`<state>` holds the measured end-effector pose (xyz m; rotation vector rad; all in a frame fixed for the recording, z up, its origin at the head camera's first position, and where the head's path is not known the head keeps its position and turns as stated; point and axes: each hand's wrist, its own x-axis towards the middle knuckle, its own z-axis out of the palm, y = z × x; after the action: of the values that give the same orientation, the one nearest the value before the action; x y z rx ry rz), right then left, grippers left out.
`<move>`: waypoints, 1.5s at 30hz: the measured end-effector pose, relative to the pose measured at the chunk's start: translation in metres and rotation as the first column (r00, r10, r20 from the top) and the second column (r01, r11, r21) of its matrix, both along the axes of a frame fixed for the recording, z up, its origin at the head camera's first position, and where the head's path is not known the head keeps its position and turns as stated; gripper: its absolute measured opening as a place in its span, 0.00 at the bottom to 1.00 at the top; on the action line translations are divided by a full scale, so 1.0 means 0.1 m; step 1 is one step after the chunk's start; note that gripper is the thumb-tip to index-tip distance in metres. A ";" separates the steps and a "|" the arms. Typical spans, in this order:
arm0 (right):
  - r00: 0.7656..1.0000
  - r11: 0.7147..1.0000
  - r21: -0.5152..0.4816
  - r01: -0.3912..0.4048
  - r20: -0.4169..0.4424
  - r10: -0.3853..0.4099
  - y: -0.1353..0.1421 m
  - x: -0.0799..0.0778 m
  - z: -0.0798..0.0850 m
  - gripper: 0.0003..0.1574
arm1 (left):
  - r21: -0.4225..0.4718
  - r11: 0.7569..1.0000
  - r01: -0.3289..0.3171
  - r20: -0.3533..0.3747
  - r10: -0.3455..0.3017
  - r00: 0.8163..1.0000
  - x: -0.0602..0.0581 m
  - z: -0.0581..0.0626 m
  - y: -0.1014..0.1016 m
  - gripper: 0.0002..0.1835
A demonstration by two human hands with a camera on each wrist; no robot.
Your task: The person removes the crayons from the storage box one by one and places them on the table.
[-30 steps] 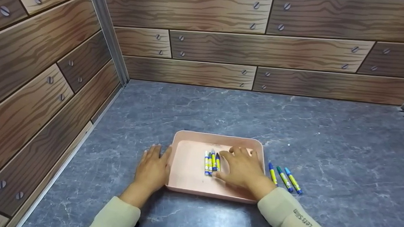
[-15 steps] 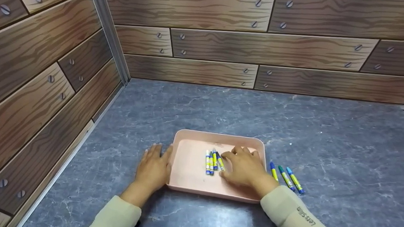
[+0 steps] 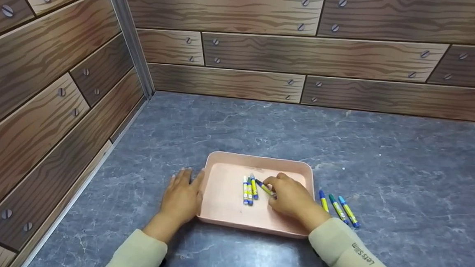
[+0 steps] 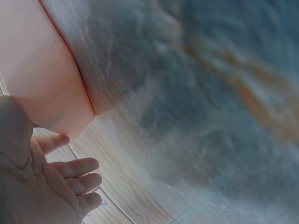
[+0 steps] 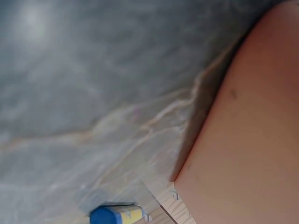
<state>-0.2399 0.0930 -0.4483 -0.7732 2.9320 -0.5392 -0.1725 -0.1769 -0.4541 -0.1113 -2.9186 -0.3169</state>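
Note:
A pink tray [image 3: 222, 210] lies on the table, and inside it three crayons [image 3: 250, 191] with yellow wrappers and blue ends lie side by side. Just right of them, a dark-tipped crayon [image 3: 264, 187] slants with its lower end at the fingers of my right hand [image 3: 293, 196], which pinches it over the tray floor. My left hand [image 3: 180, 198] rests against the tray's left wall, fingers extended; in the left wrist view that hand [image 4: 51, 182] has spread fingers by the tray wall [image 4: 51, 84]. The right wrist view does not show the right hand.
Right of the tray, three more crayons [image 3: 337, 209] lie on the blue-grey marbled table [image 3: 242, 125]. One crayon's blue end [image 5: 105, 215] shows low in the right wrist view, near the tray's outer wall [image 5: 247, 126]. Wood-patterned walls [image 3: 224, 83] border the table.
The dark-tipped crayon has swung from lying alongside the others to a slant, its lower end drawn right by my right hand. The left hand stays at the tray's side.

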 end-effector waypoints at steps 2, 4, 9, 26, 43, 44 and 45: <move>1.000 1.000 -0.005 -0.004 -0.005 0.004 0.01 0.00 0.00 0.26 | 0.004 1.000 -0.003 0.006 0.003 1.000 0.00 0.00 0.01 0.26; 1.000 1.000 -0.012 -0.007 -0.005 0.007 0.03 0.00 0.00 0.26 | 0.007 1.000 -0.004 0.008 0.004 1.000 0.00 0.00 0.01 0.26; 1.000 0.998 -0.055 -0.004 0.015 0.005 0.07 0.00 0.02 0.27 | 0.009 1.000 0.000 -0.004 0.000 1.000 -0.01 0.00 0.01 0.26; 0.998 0.941 -0.336 -0.051 0.025 0.063 0.26 -0.01 0.20 0.31 | -0.006 1.000 0.003 -0.015 -0.003 1.000 -0.01 -0.01 0.01 0.25; 0.993 0.921 -0.373 0.115 0.073 -0.095 1.04 0.03 0.33 0.31 | -0.004 1.000 0.004 0.006 -0.004 1.000 0.01 0.00 0.01 0.25; 0.992 0.922 -0.367 0.122 0.068 -0.105 1.10 0.04 0.33 0.31 | -0.002 1.000 0.002 0.009 -0.002 1.000 0.01 0.01 0.01 0.25; 0.991 0.925 -0.357 0.132 0.069 -0.114 1.16 0.05 0.33 0.31 | -0.001 1.000 0.000 0.012 0.000 1.000 0.01 0.01 0.01 0.26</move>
<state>-0.2350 0.2094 -0.4155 -0.5922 2.8856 -1.1158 -0.1712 -0.1756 -0.4530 -0.1100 -2.9306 -0.3171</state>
